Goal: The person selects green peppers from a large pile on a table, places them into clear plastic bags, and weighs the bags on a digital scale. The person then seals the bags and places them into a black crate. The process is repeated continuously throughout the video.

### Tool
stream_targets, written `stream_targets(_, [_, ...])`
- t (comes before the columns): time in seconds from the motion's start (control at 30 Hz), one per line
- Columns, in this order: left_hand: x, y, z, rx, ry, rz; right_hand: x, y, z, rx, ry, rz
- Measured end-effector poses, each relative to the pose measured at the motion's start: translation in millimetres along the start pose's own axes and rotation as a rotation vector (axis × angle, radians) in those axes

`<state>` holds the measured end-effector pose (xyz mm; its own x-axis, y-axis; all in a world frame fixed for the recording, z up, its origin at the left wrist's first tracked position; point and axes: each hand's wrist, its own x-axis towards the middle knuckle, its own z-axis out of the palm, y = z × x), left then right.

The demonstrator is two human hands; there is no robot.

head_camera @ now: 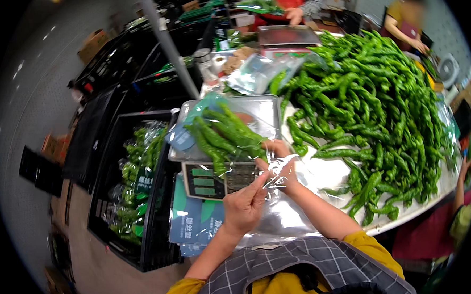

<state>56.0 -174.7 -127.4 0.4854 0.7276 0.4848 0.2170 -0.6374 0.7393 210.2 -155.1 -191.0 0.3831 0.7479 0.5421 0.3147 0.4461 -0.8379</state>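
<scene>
A clear plastic bag of long green peppers lies over the metal pan of a digital scale, partly above its display. My right hand holds the bag near its open end, around the stem side of the peppers. My left hand pinches the bag's gathered plastic between thumb and finger, just in front of the scale's keypad. Flat printed bags in blue and green lie left of my left hand. A large heap of loose green peppers covers the white table's right side.
A black crate of bagged green peppers stands at the left, with more black crates behind. A grey metal pole rises beyond the scale. A second scale and loose clear bags lie farther back. Co-workers stand at the back and right.
</scene>
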Motion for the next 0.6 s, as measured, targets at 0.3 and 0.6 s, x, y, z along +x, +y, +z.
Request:
stream_targets(0.3, [-7.6, -7.2, -14.9, 0.098, -0.091, -0.125, 53.7, 11.5, 39.3, -0.530, -0.050, -0.128])
stream_targets(0.6, [-11.1, -14.0, -10.1, 0.036, -0.025, -0.123, -2.5, -40.8, -130.0, 0.031, -0.696, 0.251])
